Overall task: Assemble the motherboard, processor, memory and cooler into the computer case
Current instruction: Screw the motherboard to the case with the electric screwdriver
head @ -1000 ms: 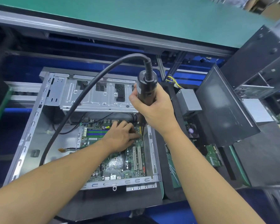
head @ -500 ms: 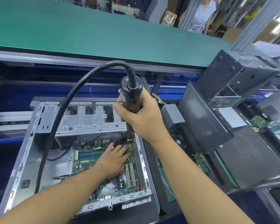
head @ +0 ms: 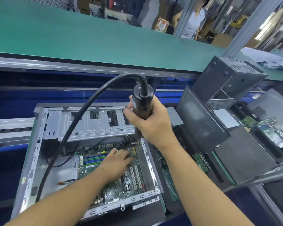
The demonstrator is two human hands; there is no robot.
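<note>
Gripping the electric screwdriver (head: 141,101) as before, right hand (head: 152,123); left hand (head: 117,163) still flat on motherboard (head: 114,193).

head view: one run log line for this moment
step: fastening motherboard in case | right hand: grips electric screwdriver, tip down | left hand: rests on motherboard

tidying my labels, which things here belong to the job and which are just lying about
In use: computer case, motherboard, electric screwdriver in the right hand, left hand on the motherboard.
Lying about: second black case, dark panel, loose board at far right.
</note>
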